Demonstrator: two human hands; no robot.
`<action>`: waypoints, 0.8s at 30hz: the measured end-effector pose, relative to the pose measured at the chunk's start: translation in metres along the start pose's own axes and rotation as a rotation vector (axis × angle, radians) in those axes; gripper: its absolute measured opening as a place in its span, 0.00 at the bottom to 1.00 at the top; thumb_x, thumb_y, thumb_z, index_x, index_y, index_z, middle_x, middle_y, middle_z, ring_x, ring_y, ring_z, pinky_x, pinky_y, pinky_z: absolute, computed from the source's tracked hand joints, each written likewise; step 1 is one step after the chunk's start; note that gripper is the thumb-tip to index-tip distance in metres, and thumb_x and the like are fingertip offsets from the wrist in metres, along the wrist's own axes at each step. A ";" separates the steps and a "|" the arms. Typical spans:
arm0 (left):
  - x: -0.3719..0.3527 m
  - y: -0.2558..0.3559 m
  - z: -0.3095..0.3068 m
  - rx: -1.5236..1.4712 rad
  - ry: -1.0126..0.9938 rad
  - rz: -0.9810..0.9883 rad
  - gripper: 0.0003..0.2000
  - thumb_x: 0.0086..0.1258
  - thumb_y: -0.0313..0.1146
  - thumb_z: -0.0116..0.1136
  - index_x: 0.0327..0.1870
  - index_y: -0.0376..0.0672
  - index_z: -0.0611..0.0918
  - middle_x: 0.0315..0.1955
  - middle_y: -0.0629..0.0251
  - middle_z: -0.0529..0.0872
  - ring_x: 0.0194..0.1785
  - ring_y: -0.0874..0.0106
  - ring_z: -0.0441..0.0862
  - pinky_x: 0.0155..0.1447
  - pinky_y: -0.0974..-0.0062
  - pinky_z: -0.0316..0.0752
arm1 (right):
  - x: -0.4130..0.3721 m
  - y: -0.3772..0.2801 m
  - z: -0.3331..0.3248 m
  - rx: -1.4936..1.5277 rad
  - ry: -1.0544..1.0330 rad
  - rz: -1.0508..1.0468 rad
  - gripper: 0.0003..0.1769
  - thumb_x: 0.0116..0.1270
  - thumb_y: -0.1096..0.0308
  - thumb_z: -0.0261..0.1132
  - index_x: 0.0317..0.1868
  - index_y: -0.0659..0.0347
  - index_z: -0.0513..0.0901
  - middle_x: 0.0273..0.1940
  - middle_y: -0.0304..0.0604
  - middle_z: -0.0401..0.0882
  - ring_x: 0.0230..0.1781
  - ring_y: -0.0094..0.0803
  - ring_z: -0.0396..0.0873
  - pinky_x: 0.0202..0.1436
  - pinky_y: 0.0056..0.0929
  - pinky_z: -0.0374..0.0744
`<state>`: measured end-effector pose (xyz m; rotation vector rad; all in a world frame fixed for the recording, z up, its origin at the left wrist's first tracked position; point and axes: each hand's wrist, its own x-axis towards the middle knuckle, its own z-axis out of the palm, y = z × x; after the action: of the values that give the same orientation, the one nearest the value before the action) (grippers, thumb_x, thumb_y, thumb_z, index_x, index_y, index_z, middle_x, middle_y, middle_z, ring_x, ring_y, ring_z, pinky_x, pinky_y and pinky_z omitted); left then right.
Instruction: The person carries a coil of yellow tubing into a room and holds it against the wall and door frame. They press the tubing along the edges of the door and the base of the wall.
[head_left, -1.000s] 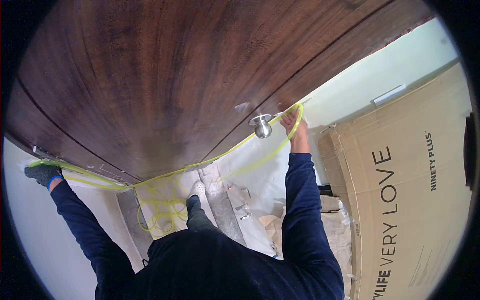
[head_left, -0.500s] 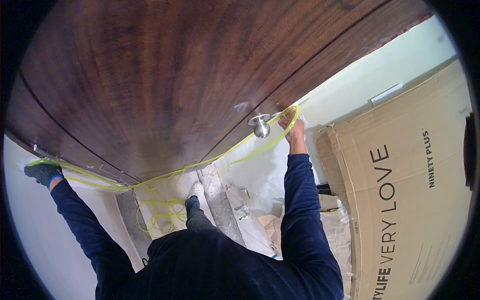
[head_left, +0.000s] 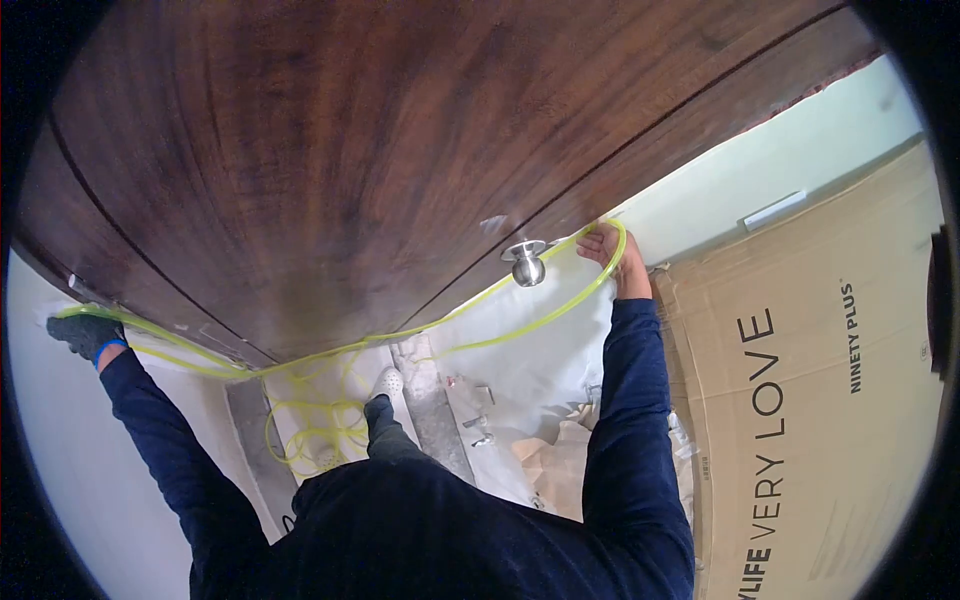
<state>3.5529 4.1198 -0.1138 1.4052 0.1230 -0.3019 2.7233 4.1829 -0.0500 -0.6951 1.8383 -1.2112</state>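
Observation:
A yellow-green hose (head_left: 400,331) stretches across the lower part of a dark brown wooden door (head_left: 330,180). At the far left, my gloved left hand (head_left: 88,332) is closed on the hose near the door's edge. My bare right hand (head_left: 612,248) holds a loop of the same hose, right of the round metal door knob (head_left: 528,268), with the hose passing around the fingers. More of the hose lies in loose coils on the floor between the hands.
A large cardboard box (head_left: 800,400) with printed letters leans at the right. My foot in a white clog (head_left: 388,382) stands by the threshold (head_left: 430,400). Crumpled brown paper (head_left: 562,458) and small debris lie on the floor. Pale walls flank the door.
My right hand has moved a little to the right and down with its hose loop, which is now wider. The left hand keeps its hold, slightly higher in view.

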 end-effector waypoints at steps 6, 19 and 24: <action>-0.001 -0.007 -0.010 0.114 0.013 0.105 0.32 0.69 0.64 0.39 0.57 0.45 0.77 0.53 0.55 0.81 0.52 0.58 0.80 0.55 0.55 0.76 | -0.014 0.017 0.005 0.244 -0.051 -0.131 0.28 0.76 0.58 0.51 0.62 0.79 0.63 0.58 0.65 0.71 0.55 0.52 0.77 0.53 0.44 0.82; -0.007 -0.002 -0.005 0.117 0.040 0.095 0.29 0.71 0.60 0.38 0.61 0.47 0.72 0.58 0.52 0.76 0.55 0.54 0.78 0.57 0.54 0.75 | -0.028 0.027 0.015 0.272 -0.039 -0.235 0.20 0.76 0.57 0.53 0.55 0.68 0.72 0.52 0.51 0.74 0.50 0.42 0.78 0.52 0.39 0.82; 0.004 -0.008 -0.005 0.183 0.009 0.172 0.31 0.72 0.62 0.34 0.64 0.48 0.72 0.59 0.49 0.75 0.58 0.53 0.76 0.58 0.53 0.74 | -0.027 0.030 0.023 0.253 0.002 -0.263 0.23 0.74 0.60 0.56 0.62 0.65 0.67 0.53 0.47 0.74 0.48 0.38 0.78 0.49 0.33 0.81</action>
<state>3.5547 4.1232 -0.1235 1.5873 -0.0187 -0.1670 2.7566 4.2053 -0.0735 -0.8080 1.5911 -1.5832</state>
